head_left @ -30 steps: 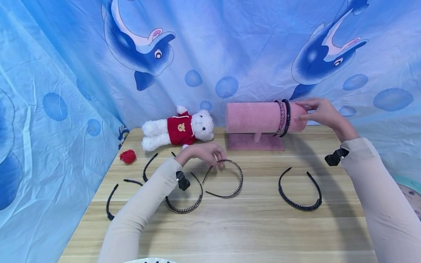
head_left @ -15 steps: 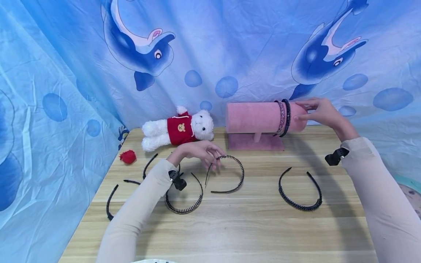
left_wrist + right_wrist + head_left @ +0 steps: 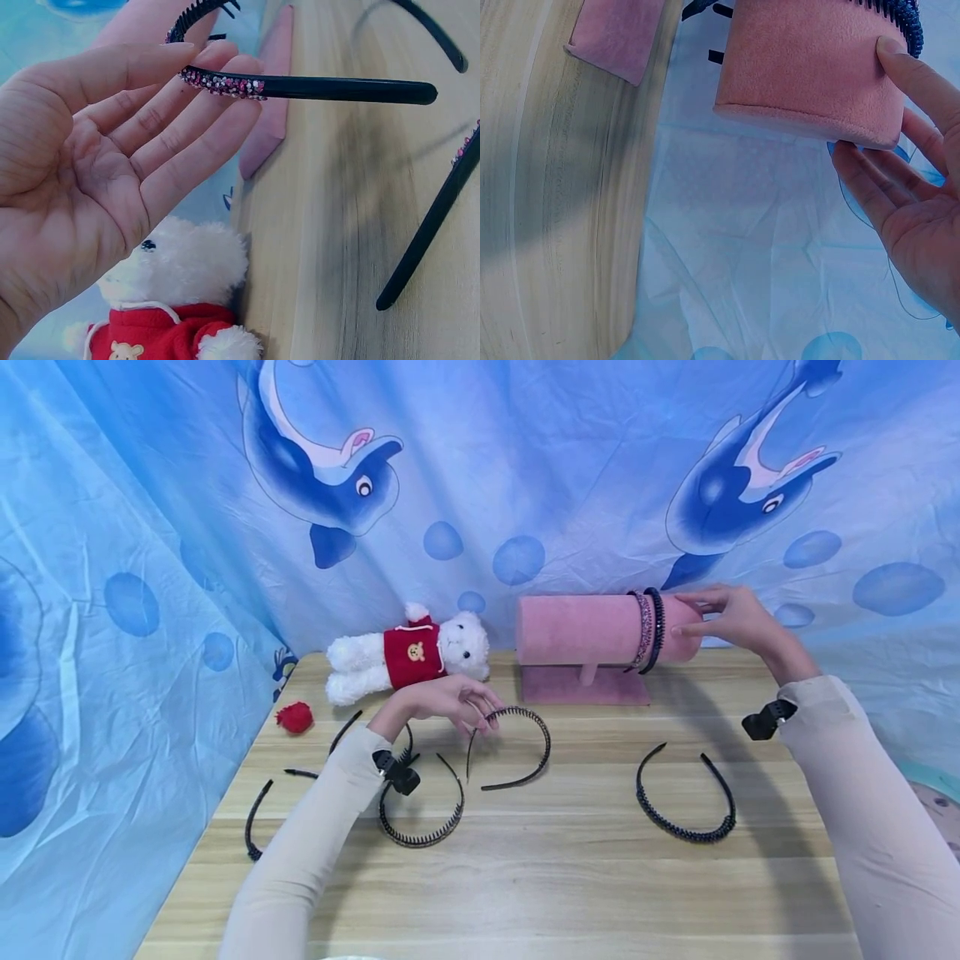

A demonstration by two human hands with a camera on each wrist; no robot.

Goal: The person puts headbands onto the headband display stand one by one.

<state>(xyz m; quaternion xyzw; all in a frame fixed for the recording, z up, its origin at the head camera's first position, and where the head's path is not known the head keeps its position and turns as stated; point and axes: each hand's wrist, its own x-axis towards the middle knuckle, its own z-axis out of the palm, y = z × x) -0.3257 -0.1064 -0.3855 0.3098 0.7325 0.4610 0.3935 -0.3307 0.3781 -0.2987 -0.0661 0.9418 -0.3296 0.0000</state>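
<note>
My left hand (image 3: 442, 703) pinches a thin black toothed headband (image 3: 548, 745) between thumb and fingers. In the left wrist view, pink and white beads cover the headband (image 3: 225, 84) near the fingertips, and its smooth black end points right. My right hand (image 3: 731, 614) holds the right end of a pink velvet headband stand (image 3: 577, 631), thumb on the front of the roll and fingers at its end face. Round the roll, close to that hand, sit a pink-beaded headband (image 3: 643, 631) and a dark beaded headband (image 3: 658, 631).
On the wooden table (image 3: 570, 877) lie a dark beaded headband (image 3: 690, 836) at right, a toothed headband (image 3: 420, 842) at centre left, and more headbands partly under the left arm. A white teddy bear (image 3: 411, 660) and a red fluffy ball (image 3: 295, 718) are at back left.
My left hand has lifted the toothed headband off the table and moved it slightly back and left. The right hand keeps its place on the stand.
</note>
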